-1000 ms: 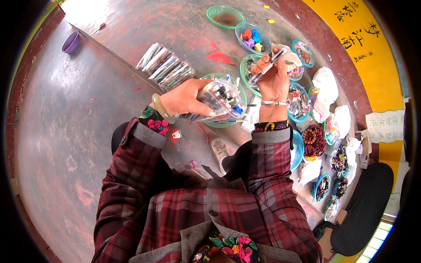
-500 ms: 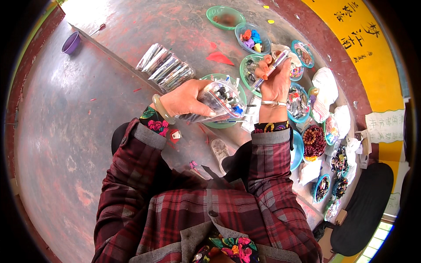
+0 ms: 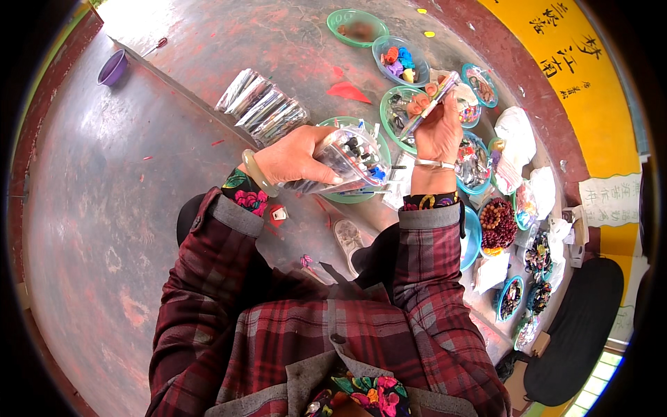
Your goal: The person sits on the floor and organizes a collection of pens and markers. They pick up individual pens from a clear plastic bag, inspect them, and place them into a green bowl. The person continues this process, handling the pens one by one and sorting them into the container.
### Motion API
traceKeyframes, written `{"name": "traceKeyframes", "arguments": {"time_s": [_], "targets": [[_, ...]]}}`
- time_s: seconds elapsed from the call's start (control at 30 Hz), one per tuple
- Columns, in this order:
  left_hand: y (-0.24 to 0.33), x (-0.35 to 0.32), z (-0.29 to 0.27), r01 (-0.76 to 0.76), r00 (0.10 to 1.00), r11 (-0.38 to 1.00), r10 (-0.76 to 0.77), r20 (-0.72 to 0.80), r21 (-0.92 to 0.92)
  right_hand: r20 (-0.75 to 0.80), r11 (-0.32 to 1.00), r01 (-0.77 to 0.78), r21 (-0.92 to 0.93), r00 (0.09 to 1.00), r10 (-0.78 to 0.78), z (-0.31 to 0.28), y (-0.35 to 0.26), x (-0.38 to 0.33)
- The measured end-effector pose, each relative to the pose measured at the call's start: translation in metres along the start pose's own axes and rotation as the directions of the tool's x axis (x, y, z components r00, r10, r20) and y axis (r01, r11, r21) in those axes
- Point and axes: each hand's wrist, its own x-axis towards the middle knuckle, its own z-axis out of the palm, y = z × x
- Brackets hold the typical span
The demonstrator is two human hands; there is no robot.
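My left hand [image 3: 295,156], with a pale bangle at its wrist, is closed around a clear plastic bag [image 3: 354,163] packed with pens, their dark, white and blue ends facing right. Beneath the bag stands a green basin [image 3: 345,120] with more pens in it, partly hidden. On the right, my right hand [image 3: 439,135] grips a slim pen [image 3: 429,111] slanting up to the right; whether there is more than one I cannot tell. To the left of the basin, several bagged bundles of pens [image 3: 262,108] lie in a row on the floor.
Basins of small goods line the right side, among them one with coloured cloth pieces [image 3: 397,62] and one with dark red beads [image 3: 497,226]. White bags [image 3: 515,142] lie beyond them. A purple basin [image 3: 112,68] stands far left; a black padded seat [image 3: 577,330] is lower right.
The pen in my right hand has turned slightly and shows a greener side, and the fingers have shifted on it. My left hand and the bag have stayed in place.
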Motion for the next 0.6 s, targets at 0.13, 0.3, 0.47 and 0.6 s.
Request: {"name": "traceKeyframes", "arguments": {"time_s": [0.13,0.3,0.47,0.6], "targets": [[-0.0002,0.0002,0.0001,0.005,1.0,1.0,-0.005,-0.003,-0.008,0.025,0.993,-0.067,-0.092,0.997,0.07,-0.0072,-0.0022,0.0028],[0.0002,0.0002,0.0009,-0.003,1.0,1.0,0.003,-0.002,-0.024,-0.031,0.987,-0.082,-0.14,0.996,0.079,-0.0058,-0.0017,0.0023],[-0.0019,0.0008,0.0008,0.008,1.0,0.999,-0.008,0.001,-0.04,-0.087,0.978,-0.096,-0.186,0.993,0.081,-0.0072,-0.0021,0.0035],[-0.0001,0.0001,0.0008,0.002,1.0,0.999,-0.002,-0.001,-0.047,-0.125,0.975,-0.141,-0.173,0.985,0.12,-0.006,-0.0044,0.0047]]}}
